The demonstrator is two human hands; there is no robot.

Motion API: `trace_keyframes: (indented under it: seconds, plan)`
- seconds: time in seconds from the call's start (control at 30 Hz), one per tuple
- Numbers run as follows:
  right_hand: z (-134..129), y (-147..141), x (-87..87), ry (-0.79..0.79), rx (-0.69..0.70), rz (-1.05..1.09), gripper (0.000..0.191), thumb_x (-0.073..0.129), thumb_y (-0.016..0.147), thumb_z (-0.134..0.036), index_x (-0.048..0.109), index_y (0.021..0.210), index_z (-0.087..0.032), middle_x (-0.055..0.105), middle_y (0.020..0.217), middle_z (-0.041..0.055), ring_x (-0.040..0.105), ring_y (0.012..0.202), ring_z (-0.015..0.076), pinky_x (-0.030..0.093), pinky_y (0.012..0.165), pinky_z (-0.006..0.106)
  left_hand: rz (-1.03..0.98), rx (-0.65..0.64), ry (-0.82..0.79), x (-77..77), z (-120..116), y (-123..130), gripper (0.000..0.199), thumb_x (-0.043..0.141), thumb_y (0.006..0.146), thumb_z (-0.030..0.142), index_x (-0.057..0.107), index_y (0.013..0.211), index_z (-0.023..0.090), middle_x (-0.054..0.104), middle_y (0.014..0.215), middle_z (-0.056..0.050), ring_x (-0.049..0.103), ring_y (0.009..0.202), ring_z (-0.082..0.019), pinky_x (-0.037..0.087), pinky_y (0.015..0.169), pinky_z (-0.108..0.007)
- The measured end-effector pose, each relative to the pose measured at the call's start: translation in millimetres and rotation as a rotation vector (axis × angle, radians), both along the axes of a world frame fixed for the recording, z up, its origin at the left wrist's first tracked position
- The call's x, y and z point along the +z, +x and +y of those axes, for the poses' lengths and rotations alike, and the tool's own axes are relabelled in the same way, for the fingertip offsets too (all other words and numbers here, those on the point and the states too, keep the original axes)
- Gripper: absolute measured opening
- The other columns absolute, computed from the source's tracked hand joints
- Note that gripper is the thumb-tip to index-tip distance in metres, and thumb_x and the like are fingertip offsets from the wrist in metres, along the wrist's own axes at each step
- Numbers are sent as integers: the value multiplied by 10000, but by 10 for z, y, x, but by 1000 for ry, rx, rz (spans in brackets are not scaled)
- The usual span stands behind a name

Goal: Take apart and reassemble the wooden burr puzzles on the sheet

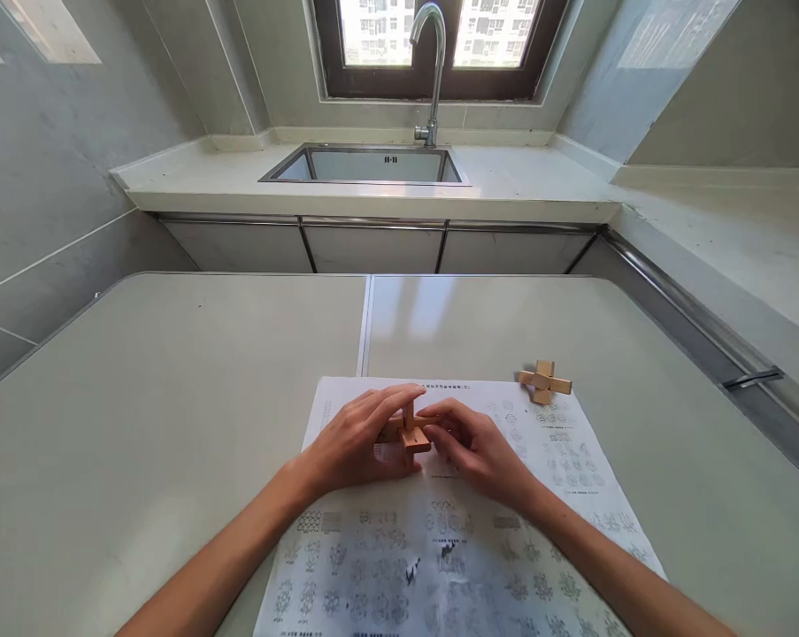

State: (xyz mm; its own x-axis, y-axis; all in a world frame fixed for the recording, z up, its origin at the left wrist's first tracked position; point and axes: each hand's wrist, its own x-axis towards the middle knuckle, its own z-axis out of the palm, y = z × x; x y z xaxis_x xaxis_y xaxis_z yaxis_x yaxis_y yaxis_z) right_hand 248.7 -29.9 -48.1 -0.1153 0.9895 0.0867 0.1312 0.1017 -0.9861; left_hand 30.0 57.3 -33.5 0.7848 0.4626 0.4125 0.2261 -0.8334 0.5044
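A wooden interlocking puzzle [414, 437] with crossed bars is held over the printed sheet [399, 566]. My left hand [365, 438] wraps round its left side, fingers above and thumb below. On the right, the fingertips of my right hand [469, 442] pinch the bar that sticks out that way. At the sheet's upper right corner lies a second wooden cross-shaped puzzle [545, 382], touched by neither hand.
The sheet lies on a pale table [140, 425] with a seam down its middle. Beyond it stand a white counter [525, 177], a steel sink [372, 166] and a tall faucet [437, 75] below a window. A metal rail runs along the right.
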Motion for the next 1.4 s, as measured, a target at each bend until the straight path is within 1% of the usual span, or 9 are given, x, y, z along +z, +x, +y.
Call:
trace_keyframes:
  seconds: [0.2,0.27,0.37,0.57,0.73,0.8,1.0,1.2,1.4]
  plan:
    - [-19,28,-47,-115,-1,171,302,724,978,-510,640,1030,-225,746,815,25,641,624,159,519,599,301,-1,20,-116,9,-20,1,920,913,784,361,406,1552,340,760,1224,-53,769,1045,-258,632,935,-394]
    - [-24,33,-57,-151,-3,242,322,778,941,-503,617,971,-226,745,807,20,656,628,158,518,586,290,-26,4,-123,-9,-15,-5,922,924,777,379,406,1539,349,738,1326,-77,774,1058,-260,632,948,-409]
    - [-22,38,-63,-185,26,317,353,830,900,-492,599,918,-226,740,794,12,654,617,149,513,572,277,-71,-68,-60,-26,13,-11,956,948,751,433,396,1528,351,628,1524,-135,740,1189,-297,595,1038,-460]
    - [-8,35,-50,-148,-16,382,355,837,896,-491,596,923,-230,713,717,-19,653,549,139,515,536,269,-84,-58,14,-2,45,-20,1029,936,756,475,346,1593,371,467,1649,-171,595,1397,-359,529,1126,-522]
    - [-16,26,-73,-136,-81,373,327,837,905,-461,605,945,-235,744,721,-8,691,584,157,547,556,280,-44,30,-187,-5,36,-39,1356,992,587,584,187,1655,359,527,1562,-175,622,1316,-367,556,1082,-544]
    - [-20,19,-79,-135,-93,365,320,841,903,-453,611,948,-234,753,726,-6,706,601,165,565,570,290,-49,20,-220,-8,42,-44,1395,991,581,596,143,1662,354,564,1519,-171,627,1307,-372,536,1095,-552]
    - [-27,-3,-20,-116,-101,362,262,812,936,-424,627,962,-239,790,761,3,757,674,190,626,657,333,-19,42,-293,4,63,-56,1268,947,673,592,182,1658,358,663,1387,-129,674,1263,-381,538,1074,-535]
    - [-20,-2,29,-109,-57,342,260,779,956,-457,640,994,-240,820,916,40,789,744,207,663,738,387,-64,46,-428,50,61,-45,1067,899,760,435,265,1614,348,696,1332,-92,736,1164,-321,579,1036,-481]
    - [-41,-14,-21,-91,-50,261,265,761,967,-463,631,992,-234,805,871,38,769,709,197,645,671,355,-101,9,-549,88,58,-33,972,858,795,414,296,1582,315,666,1341,-108,765,1052,-267,614,974,-423]
